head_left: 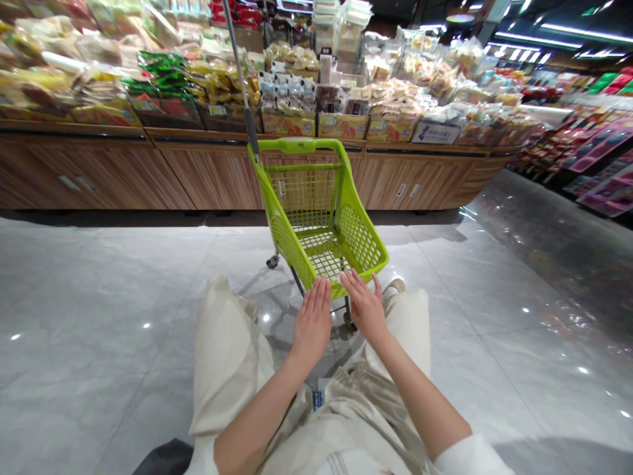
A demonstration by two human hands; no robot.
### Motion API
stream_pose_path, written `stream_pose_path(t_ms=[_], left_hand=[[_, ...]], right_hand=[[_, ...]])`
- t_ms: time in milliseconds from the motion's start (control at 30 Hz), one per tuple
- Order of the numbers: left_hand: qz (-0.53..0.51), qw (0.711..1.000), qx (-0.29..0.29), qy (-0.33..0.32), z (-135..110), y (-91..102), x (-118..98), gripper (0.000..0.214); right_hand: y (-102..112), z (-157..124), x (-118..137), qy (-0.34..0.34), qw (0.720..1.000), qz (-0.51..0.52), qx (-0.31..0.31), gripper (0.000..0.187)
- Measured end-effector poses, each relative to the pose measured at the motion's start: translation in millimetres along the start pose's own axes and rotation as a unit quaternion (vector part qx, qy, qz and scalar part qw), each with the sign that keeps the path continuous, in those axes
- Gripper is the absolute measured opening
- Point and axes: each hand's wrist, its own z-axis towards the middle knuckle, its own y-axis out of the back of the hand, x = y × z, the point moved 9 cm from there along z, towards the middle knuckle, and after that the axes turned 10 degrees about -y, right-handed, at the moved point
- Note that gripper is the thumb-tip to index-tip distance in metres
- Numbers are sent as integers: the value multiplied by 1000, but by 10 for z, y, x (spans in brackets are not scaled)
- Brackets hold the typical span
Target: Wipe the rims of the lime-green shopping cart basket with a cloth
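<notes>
A small lime-green shopping cart (316, 218) stands on the shiny floor right in front of me, its basket bare inside. My left hand (311, 323) and my right hand (364, 305) stretch out side by side, palms down, fingers straight and slightly apart. Their fingertips reach the cart's near rim (341, 285); whether they touch it is unclear. Neither hand holds anything. A grey pole (242, 79) rises from the cart's far left corner.
A long wooden display counter (198, 171) piled with packaged snacks runs across behind the cart. More shelves of red and pink goods (593, 145) line the right side. Polished pale floor tiles (99, 316) spread to the left and right.
</notes>
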Motion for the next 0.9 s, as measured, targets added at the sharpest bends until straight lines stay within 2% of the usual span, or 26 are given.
stream_pose_path(t_ms=[133, 200, 233, 300, 467, 533, 567, 600, 667, 800, 867, 900], left_hand=[[-3, 1000, 4, -9, -10, -5, 12, 81], [-3, 1000, 1, -9, -5, -14, 9, 82], [-4, 1000, -1, -7, 0, -18, 6, 83], [-6, 1000, -8, -2, 11, -22, -3, 84], [-9, 1000, -17, 4, 20, -7, -17, 81], [-8, 1000, -14, 4, 10, 7, -2, 79], [-9, 1000, -10, 2, 4, 13, 6, 79], [-10, 1000, -6, -2, -1, 18, 13, 79], [-14, 1000, 0, -10, -9, 28, 22, 80], [-18, 1000, -1, -12, 0, 37, 16, 80], [-21, 1000, -3, -5, 15, 30, 3, 80], [-22, 1000, -5, 0, 22, 25, -4, 79]], right_hand=[[160, 199, -844, -111, 992, -33, -52, 69], [190, 261, -1066, -155, 984, -44, -71, 67], [180, 270, -1066, -164, 983, -45, -74, 67], [121, 244, -853, -160, 984, -41, -72, 68], [-77, 49, 149, -60, 998, -11, -31, 74], [-93, 4, 318, -23, 1000, -3, -19, 73], [-79, -1, 305, -11, 1000, -4, -20, 72], [-54, 9, 226, -5, 1000, -7, -25, 71], [12, 67, -99, -19, 999, -21, -45, 68], [154, 227, -944, -118, 986, -52, -102, 67], [175, 265, -1131, -153, 980, -52, -114, 69], [167, 267, -1127, -162, 979, -47, -113, 70]])
